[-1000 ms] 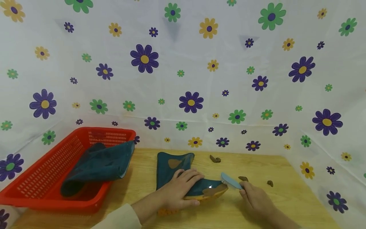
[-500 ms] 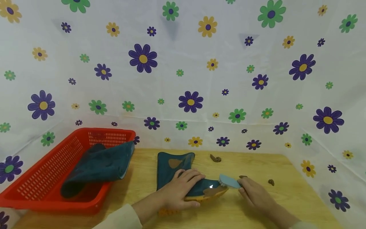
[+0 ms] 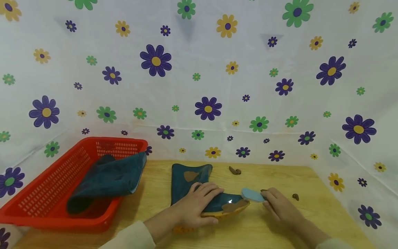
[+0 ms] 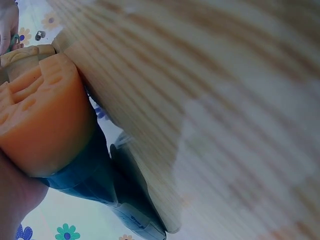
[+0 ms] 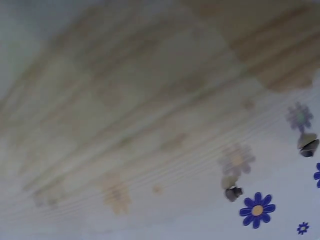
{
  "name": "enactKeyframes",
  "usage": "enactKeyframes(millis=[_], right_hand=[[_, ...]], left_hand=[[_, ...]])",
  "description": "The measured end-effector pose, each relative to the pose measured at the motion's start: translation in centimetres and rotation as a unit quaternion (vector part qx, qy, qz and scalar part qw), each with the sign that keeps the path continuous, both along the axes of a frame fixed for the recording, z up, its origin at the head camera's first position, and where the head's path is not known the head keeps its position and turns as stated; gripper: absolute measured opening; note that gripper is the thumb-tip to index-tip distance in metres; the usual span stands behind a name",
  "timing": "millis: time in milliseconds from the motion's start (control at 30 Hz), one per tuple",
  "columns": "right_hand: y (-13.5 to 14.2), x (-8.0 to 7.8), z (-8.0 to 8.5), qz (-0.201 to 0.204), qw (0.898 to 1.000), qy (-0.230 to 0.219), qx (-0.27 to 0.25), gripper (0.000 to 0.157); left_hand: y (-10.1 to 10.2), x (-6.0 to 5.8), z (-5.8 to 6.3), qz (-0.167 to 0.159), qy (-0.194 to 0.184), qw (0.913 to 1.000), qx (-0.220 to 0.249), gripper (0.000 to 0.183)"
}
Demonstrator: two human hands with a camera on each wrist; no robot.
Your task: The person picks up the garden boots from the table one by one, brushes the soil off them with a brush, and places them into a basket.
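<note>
A dark teal rubber boot (image 3: 222, 201) lies on its side on the wooden table, its toe to the right. Brown patches (image 3: 234, 206) mark its toe and shaft. My left hand (image 3: 201, 205) holds it across the instep, thumb along the orange sole (image 4: 55, 115), which faces the camera in the left wrist view. In my right hand (image 3: 283, 209) I grip the handle end of a light blue brush (image 3: 253, 195). The brush head is at the boot's toe, bristles mostly hidden beneath it. The right wrist view shows mainly blurred tabletop.
On the left stands a red perforated basket (image 3: 59, 221) with another teal boot (image 3: 109, 178) in it, its shaft over the rim. Brown curled clumps (image 3: 235, 171) lie at the back and right (image 3: 295, 197); one is partly behind the right hand. A flower-printed sheet (image 3: 248, 76) encloses the table.
The brush has turned flatter and shifted slightly right at the toe, the right hand moving a little with it. The left hand and the boot keep their place.
</note>
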State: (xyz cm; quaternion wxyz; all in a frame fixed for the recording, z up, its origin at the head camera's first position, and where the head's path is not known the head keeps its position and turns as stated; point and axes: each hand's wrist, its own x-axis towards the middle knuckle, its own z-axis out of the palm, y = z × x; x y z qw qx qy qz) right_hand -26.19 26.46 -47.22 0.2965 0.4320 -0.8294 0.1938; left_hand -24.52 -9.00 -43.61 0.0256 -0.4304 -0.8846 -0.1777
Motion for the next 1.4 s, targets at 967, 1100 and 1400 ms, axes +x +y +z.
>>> enactKeyframes(millis=[967, 1100, 1400], right_hand=[[0.9, -0.4, 0.6, 0.023, 0.998, 0.060, 0.016, 0.044], [-0.3, -0.4, 0.6, 0.031, 0.998, 0.051, 0.023, 0.042], [-0.3, -0.6, 0.7, 0.038, 0.998, 0.056, 0.016, 0.042]], left_hand=[[0.0, -0.2, 0.1, -0.008, 0.000, 1.0000, 0.003, 0.076], [-0.1, -0.3, 0.2, -0.009, -0.001, 1.0000, 0.004, 0.076], [-0.1, -0.3, 0.2, -0.009, -0.015, 0.9998, -0.002, 0.077]])
